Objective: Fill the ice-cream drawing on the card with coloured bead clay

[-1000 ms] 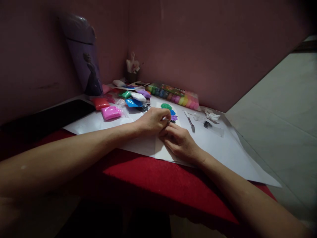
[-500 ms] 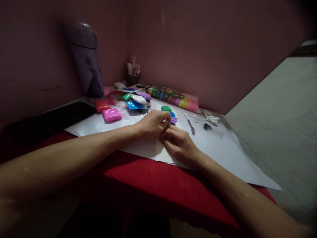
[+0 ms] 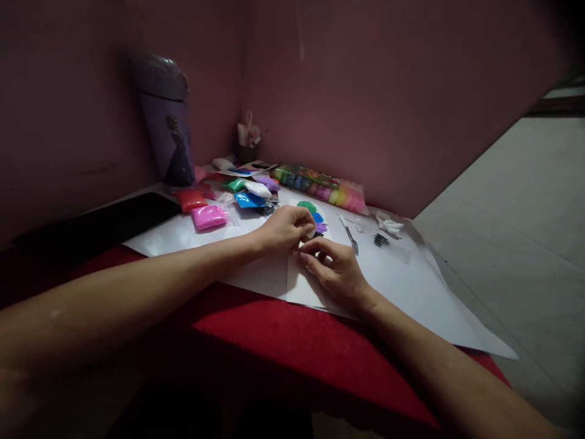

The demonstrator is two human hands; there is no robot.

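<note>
My left hand [image 3: 289, 228] is over the left edge of a white card [image 3: 304, 285], its fingers pinched together. Close beside it my right hand [image 3: 336, 265] has thumb and forefinger pressed together near the left fingertips. Whatever lies between the fingers of either hand is too small to make out. Beyond the hands the card bears a green patch [image 3: 306, 207], a blue patch [image 3: 317, 217] and a purple patch [image 3: 321, 227], with something black partly hidden by the fingers.
Packets of coloured clay, among them a pink one [image 3: 209, 217], lie left of the card. A long multicoloured pack [image 3: 320, 186] is behind. To the right are a small fork [image 3: 351, 236] and a white crumpled piece [image 3: 388, 224]. A purple container [image 3: 170, 137] stands back left.
The fingertips of my hands have parted slightly, and my right hand has shifted a little down and towards me. The whole view has shifted slightly.
</note>
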